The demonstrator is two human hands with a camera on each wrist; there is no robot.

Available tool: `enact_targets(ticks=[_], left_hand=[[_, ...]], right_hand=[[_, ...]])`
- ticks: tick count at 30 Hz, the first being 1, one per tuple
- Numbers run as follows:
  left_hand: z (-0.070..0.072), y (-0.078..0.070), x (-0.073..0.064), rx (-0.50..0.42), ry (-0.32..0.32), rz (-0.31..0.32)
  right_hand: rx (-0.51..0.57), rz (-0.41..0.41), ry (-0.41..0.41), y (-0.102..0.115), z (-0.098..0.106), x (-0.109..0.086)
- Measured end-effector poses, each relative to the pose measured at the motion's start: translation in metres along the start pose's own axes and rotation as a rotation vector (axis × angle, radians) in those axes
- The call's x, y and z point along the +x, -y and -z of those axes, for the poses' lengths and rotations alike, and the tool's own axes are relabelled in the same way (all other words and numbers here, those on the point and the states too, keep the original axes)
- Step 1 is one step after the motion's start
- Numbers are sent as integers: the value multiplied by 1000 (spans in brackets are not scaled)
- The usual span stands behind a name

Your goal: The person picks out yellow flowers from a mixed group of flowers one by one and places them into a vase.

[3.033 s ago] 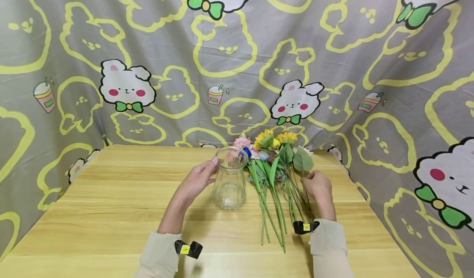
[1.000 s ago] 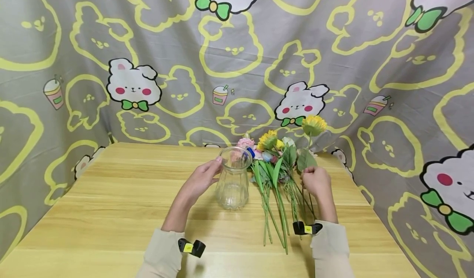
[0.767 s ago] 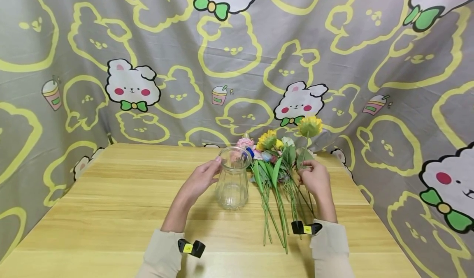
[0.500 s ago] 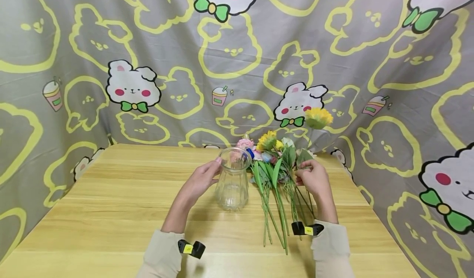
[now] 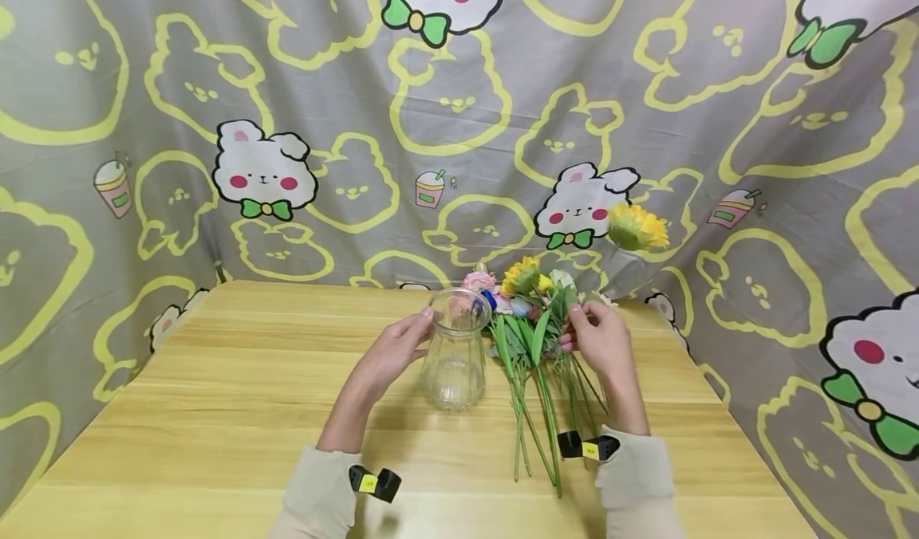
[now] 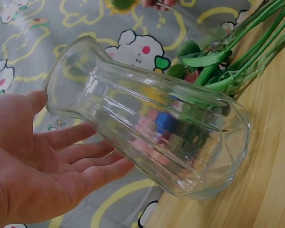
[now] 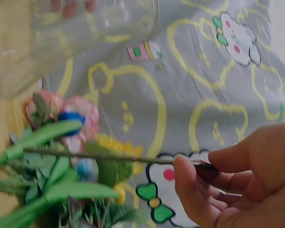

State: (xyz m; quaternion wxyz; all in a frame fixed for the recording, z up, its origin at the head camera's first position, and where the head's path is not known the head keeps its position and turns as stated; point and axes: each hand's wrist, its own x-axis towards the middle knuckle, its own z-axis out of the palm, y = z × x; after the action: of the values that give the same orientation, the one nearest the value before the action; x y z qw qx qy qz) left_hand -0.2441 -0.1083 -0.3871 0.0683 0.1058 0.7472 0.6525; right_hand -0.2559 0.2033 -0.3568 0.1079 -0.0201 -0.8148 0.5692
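A clear glass vase [image 5: 454,371] with a flared rim stands upright on the wooden table. My left hand [image 5: 391,356] rests against its left side, fingers nearly straight and thumb at the rim, as the left wrist view also shows on the glass vase [image 6: 152,128]. Pinched between the thumb and fingers of my right hand [image 5: 601,344] is the stem of a yellow artificial sunflower [image 5: 637,226]. Its head rises above the other blooms, leaning right. In the right wrist view the thin stem [image 7: 109,157] runs left from my fingertips; the flower head is out of that view.
Right of the vase lies a bunch of artificial flowers: another sunflower [image 5: 522,274], a pink flower [image 5: 479,281], a blue one, and green leaves. Their green stems [image 5: 549,435] point toward the table's front edge. A patterned cloth [image 5: 459,156] hangs around the wooden table [image 5: 237,395].
The pinched sunflower has come up out of the bunch and now tilts right. My right hand has shifted slightly left and up. My left hand and the vase stay in place.
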Motion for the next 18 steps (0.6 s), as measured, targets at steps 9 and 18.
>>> enact_targets(ticks=[9,18], left_hand=[[1,0,-3,8,-21,12],[0,-2,1,15,-25,13]], right_hand=[[-204,166,4,13,-14,-2],[-371,325,-36,29,-8,11]])
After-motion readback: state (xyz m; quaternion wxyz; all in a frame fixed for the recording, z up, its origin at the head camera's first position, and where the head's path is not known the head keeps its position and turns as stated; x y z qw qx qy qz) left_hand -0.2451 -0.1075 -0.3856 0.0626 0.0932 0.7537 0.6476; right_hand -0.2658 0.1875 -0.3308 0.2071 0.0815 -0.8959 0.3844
